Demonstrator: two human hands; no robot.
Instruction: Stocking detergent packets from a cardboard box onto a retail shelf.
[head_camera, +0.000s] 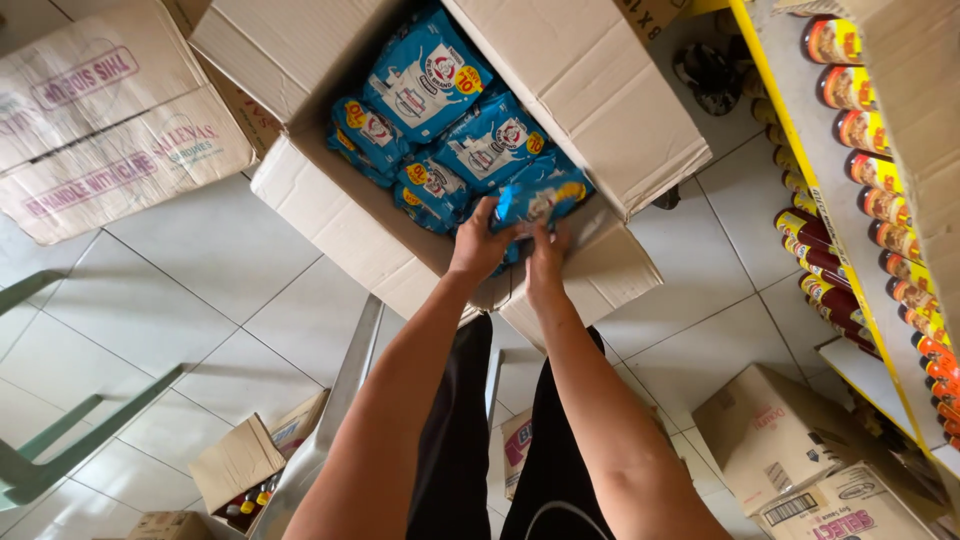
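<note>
Reaching: I am watching both hands going down into the open carton (330, 205) on the tiled floor (200, 290), meeting at one blue pack (540, 200) near its front right corner.
Left hand: the left hand (478, 245) is curling around the pack's left end, fingers closed on it as far as I can tell, thumb hidden.
Right hand: the right hand (545, 262) is pressing against the pack's lower edge; I am judging it to be gripping too, though its fingertips are tucked out of sight under the pack.
Pack: it is sitting just above the others, tilted, at the carton's front flap (590, 275), not yet clear of the carton.
Carton contents: I am counting several more blue packs (430, 75) lying loosely stacked inside, so it is looking far from emptied.
Progress: I am judging this unloading to be at an early or middle stage; one pack is in hand, and most are remaining in the carton.
Shelf: to the right, a yellow-edged shelf (800, 170) is carrying rows of bottles (860, 130); I am seeing no blue packs on it.
Surroundings: closed boxes (770, 430) are standing well apart on the floor, and a green frame (60, 440) is showing at the left.
</note>
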